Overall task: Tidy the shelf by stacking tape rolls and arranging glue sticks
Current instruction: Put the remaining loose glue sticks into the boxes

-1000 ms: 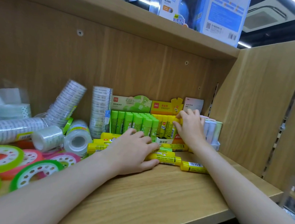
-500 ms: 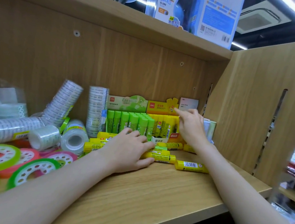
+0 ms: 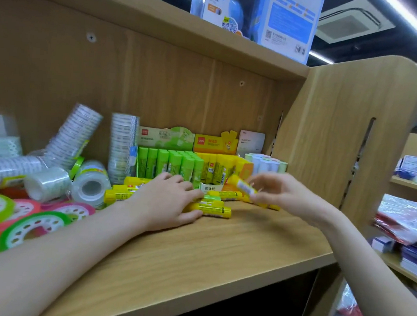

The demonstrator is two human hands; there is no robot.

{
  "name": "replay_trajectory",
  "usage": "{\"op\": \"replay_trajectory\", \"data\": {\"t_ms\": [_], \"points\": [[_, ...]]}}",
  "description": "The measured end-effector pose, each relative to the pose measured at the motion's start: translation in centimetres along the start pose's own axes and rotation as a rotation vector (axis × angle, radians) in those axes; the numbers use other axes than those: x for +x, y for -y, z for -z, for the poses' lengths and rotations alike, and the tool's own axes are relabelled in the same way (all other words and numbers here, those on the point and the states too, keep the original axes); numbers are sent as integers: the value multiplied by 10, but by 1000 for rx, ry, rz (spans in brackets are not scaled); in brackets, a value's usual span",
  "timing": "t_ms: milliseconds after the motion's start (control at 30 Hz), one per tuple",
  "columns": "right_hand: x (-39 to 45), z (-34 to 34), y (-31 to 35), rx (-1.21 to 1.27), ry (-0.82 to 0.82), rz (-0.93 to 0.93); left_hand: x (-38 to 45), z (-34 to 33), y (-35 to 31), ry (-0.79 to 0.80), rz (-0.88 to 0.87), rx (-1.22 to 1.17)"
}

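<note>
The left hand [image 3: 166, 202] lies flat over loose glue sticks [image 3: 211, 209], hiding several. The right hand [image 3: 282, 193] (blurred) pinches one yellow glue stick [image 3: 241, 185], lifted since a second ago from the wooden shelf [image 3: 220, 253]. Tape rolls [image 3: 88, 185] lie jumbled at left, partly cut off; more store shelving [image 3: 415, 184] stands at right.

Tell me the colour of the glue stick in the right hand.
Yellow glue stick, head view.

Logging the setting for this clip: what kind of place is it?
Most likely a stationery shop aisle. Glue sticks stand in printed display boxes, sleeves of tape rolls fill the wooden shelf, and packaged goods sit on neighbouring shelves.
</note>
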State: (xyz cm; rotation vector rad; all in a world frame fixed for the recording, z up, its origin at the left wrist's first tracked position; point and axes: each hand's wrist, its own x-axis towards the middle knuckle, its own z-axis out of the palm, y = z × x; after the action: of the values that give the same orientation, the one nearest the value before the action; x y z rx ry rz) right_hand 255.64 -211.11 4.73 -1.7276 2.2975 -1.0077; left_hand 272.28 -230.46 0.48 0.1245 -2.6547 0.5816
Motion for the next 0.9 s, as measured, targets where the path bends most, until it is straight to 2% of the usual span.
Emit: {"op": "replay_trajectory", "data": {"t_ms": [67, 133, 200, 333, 433, 633, 900], "points": [[22, -1, 1, 79, -207, -22, 0, -1, 1, -6, 2, -10], [48, -5, 1, -41, -376, -5, 1, -2, 2, -11, -1, -11], [74, -12, 6, -92, -463, 36, 1, -3, 2, -17, -4, -5], [108, -21, 9, -359, -374, 51, 1, -3, 4, -13, -20, -26], [121, -28, 8, -438, -294, 43, 0, -3, 4, -14, -21, -29], [129, -33, 1, -456, -367, 13, 1, -4, 4, -20, -20, -32], [127, -41, -4, -559, -364, 24, 1, -5, 5, -29, -18, -33]]}}
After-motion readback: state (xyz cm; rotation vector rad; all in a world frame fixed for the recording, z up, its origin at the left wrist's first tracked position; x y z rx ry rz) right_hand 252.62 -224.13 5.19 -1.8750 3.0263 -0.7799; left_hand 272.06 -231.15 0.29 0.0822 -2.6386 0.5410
